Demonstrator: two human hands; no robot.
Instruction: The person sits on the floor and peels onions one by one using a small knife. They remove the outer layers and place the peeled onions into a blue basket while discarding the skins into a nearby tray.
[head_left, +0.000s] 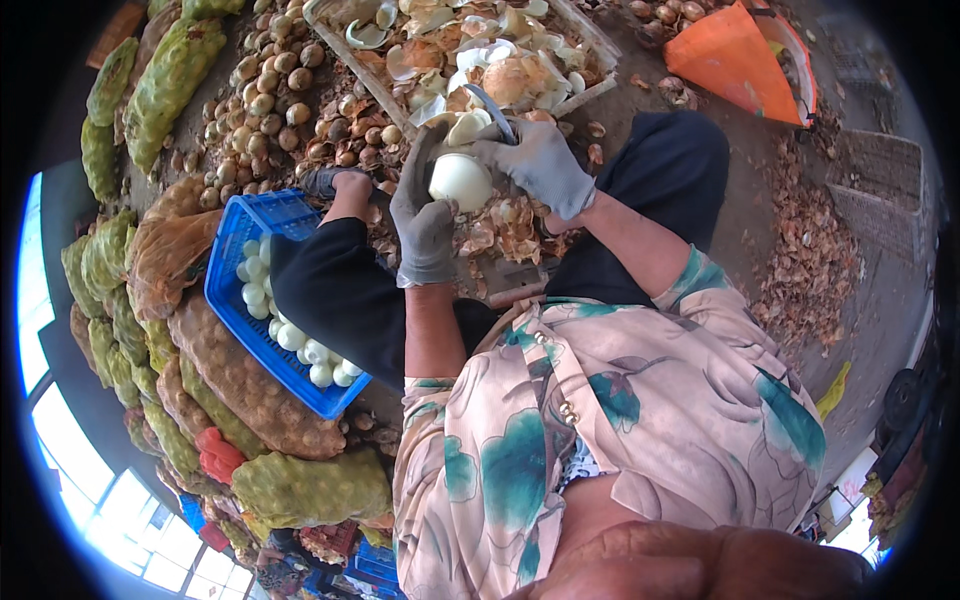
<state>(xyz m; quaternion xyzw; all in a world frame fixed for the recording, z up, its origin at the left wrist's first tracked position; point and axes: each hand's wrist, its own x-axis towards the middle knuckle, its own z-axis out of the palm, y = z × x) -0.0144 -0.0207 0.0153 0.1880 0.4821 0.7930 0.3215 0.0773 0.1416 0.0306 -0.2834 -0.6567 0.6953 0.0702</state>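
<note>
My left hand (421, 217), in a grey-coated glove, is wrapped around the left side of a peeled white onion (462, 182). In my right hand (541, 161), gloved the same way, is a knife with a curved blade (489, 107) that points up and away from me. The right fingertips come close to the far side of the onion; whether they touch it I cannot tell. A pale piece of onion layer (469, 127) shows between the two hands. Just beyond lies a crate (360, 71) heaped with onion peelings (510, 79).
Against my left leg stands a blue plastic crate (225, 292) holding peeled onions (292, 337). Unpeeled onions (262, 105) cover the floor at the far left. Filled mesh sacks (240, 375) line the left side. An orange bag (712, 64) and scattered dry skins (806, 262) lie at right.
</note>
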